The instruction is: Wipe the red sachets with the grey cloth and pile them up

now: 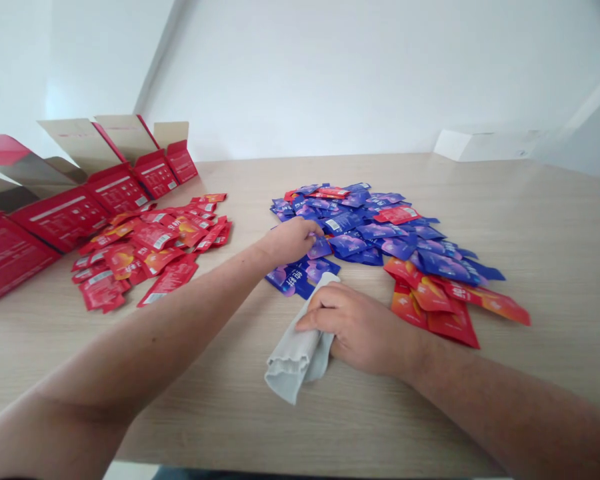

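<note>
My left hand (293,241) reaches to the near left edge of a pile of blue sachets (367,230). Its fingers are pinched together on a blue sachet (321,248), and part of their grip is hidden. In front of the pile, my right hand (363,327) is wrapped round a folded white cloth (293,347) with a gathered, ribbed lower edge. Two blue sachets (300,277) lie between my hands. Just beyond my right wrist are several orange-red sachets (443,303), touching the blue pile. A few red sachets (397,214) lie on top of the blue ones.
To the left, a heap of red sachets (153,243) lies on the wooden table (245,427). Behind it, several red cartons (63,217) stand in a slanting row with raised flaps. A white box (485,145) sits at the back right against the white wall (340,80).
</note>
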`<state>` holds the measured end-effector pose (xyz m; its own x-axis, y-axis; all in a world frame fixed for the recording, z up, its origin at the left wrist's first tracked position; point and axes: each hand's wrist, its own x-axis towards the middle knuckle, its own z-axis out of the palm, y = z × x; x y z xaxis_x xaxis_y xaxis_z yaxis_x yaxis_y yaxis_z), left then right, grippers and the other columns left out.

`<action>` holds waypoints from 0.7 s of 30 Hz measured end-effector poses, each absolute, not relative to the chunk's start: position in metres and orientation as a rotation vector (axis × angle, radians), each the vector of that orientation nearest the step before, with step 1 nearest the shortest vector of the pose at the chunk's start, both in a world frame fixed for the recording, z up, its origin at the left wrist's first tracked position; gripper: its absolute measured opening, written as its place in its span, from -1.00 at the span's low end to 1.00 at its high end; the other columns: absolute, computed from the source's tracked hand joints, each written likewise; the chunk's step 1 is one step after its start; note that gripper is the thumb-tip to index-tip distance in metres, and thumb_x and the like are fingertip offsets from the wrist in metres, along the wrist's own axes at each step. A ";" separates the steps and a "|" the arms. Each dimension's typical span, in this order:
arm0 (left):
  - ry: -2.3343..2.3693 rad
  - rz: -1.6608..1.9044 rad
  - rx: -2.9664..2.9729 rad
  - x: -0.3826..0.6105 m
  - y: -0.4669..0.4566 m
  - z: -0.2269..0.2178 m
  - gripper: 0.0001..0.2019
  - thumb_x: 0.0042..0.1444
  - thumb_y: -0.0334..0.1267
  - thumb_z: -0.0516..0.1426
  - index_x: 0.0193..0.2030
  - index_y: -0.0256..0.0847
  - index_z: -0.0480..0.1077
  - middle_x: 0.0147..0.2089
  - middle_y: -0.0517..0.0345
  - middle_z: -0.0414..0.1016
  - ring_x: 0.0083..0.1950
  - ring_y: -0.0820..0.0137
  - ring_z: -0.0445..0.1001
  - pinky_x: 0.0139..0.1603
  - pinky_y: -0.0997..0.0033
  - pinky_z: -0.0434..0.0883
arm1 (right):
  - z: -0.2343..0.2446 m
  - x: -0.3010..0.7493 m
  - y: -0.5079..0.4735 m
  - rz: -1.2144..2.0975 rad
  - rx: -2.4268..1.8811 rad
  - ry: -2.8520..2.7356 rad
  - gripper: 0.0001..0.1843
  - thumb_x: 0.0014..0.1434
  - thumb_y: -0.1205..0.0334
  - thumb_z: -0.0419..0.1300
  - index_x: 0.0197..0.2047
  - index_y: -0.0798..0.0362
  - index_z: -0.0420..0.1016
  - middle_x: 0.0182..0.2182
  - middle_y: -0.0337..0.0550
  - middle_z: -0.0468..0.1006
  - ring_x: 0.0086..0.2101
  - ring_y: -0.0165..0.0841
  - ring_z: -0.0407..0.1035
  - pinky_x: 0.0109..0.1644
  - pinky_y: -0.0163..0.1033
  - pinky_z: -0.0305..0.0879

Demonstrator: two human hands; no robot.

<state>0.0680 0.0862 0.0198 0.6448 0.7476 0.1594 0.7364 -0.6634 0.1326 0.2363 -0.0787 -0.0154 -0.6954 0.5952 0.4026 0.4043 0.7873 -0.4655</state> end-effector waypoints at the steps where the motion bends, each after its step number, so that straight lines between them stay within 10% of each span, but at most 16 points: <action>1: 1.303 0.235 2.811 0.080 0.092 0.022 -0.60 0.25 -0.32 0.01 0.12 -0.07 0.56 0.06 0.13 0.65 0.06 0.31 0.58 0.06 0.44 0.45 | -0.015 0.237 -0.079 0.460 -0.736 -2.428 -0.58 0.14 0.54 0.24 0.04 0.04 0.63 -0.11 -0.07 0.56 -0.10 -0.25 0.42 0.02 -0.14 0.38; 21: 1.633 -0.245 2.864 0.159 0.135 0.017 -0.55 0.11 -0.08 0.22 0.05 -0.33 0.63 -0.09 -0.33 0.66 0.01 -0.09 0.61 0.01 0.12 0.53 | -0.015 0.248 -0.076 0.296 -0.762 -2.514 -0.58 0.17 0.47 0.26 0.07 0.00 0.64 -0.14 -0.08 0.54 -0.10 -0.23 0.38 -0.02 -0.16 0.37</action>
<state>0.1588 0.1346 0.0169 0.5043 0.8622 -0.0470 0.8380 -0.5018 -0.2142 0.2479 -0.0764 -0.0150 -0.7227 0.5681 0.3936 0.4614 0.8206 -0.3373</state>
